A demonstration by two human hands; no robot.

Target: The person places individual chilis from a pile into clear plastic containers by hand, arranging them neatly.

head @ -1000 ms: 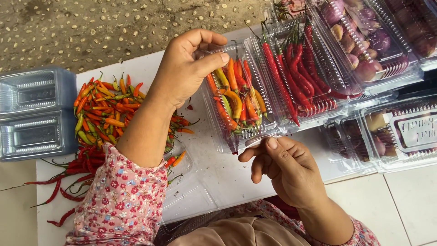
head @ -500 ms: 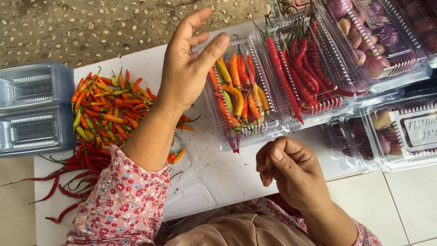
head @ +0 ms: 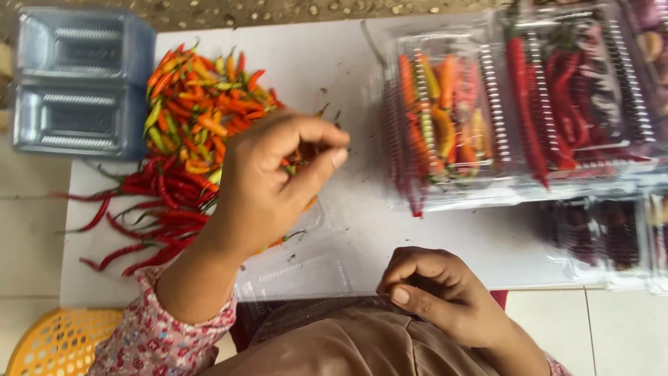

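My left hand (head: 268,184) hovers over the near edge of a loose pile of small orange, green and red chilies (head: 198,104). Its thumb and fingers are drawn together in a pinch; whether a chili is between them is unclear. Long red chilies (head: 160,202) lie beside the pile on the white tabletop (head: 313,63). An empty clear plastic box (head: 306,264) lies partly under that hand. My right hand (head: 445,296) rests at the table's near edge with fingers curled in and nothing seen in it. A clear box of mixed small chilies (head: 438,125) sits to the right.
A clear box of long red chilies (head: 570,104) stands next to the mixed one, with more packed boxes (head: 598,237) at the right. Empty clear boxes (head: 76,83) are stacked at the far left. A yellow perforated plastic stool or basket (head: 49,345) shows at the bottom left.
My left hand has left the mixed-chili box and swung left over the loose pile, its open fingers closing into a pinch. My right hand has curled tighter.
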